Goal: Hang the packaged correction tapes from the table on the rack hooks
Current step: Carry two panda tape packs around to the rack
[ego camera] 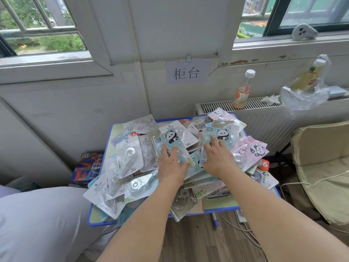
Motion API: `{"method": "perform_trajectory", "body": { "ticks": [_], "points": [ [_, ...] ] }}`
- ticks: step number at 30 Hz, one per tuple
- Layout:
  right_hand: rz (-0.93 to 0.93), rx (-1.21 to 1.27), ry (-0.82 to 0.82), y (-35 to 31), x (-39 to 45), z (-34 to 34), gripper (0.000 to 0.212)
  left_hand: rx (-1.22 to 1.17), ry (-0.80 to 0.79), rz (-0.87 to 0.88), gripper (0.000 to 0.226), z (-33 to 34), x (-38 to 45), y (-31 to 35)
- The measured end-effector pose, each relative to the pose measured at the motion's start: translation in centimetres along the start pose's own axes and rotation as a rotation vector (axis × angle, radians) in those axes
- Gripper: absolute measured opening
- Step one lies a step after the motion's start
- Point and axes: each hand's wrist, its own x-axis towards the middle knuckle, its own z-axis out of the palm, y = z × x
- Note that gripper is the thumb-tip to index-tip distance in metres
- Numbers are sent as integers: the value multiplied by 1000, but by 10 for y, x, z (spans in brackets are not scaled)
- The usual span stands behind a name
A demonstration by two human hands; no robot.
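A deep pile of packaged correction tapes (130, 159) covers a small blue-rimmed table (97, 221) below the window wall. White, pale blue and pink cards lie mixed, several printed with a panda. My left hand (171, 164) rests with spread fingers on a blue panda package (170, 138) near the pile's middle. Laid over a second blue panda package (220, 135) just to the right is my right hand (219, 157), fingers straight. No rack or hooks are in view.
A radiator (264, 118) behind the table carries a drink bottle (243, 89) and a plastic bag with a bottle (306, 87). A cushioned seat (321, 163) stands at right, a Pepsi carton (88, 167) at left on the floor. Cables (243, 229) trail underfoot.
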Motion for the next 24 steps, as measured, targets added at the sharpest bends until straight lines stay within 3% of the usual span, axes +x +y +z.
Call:
{"method": "perform_trajectory", "body": {
  "ticks": [3,10,24],
  "points": [
    [6,34,51,7,-8,-6,58,8,28,12,61,-5,-2,5],
    [105,129,95,27,-29,-11,80,63,38,90,58,-15,-3,37],
    [521,246,212,49,-92,5,77,211,-190,507,63,5,-21,73]
  ]
}}
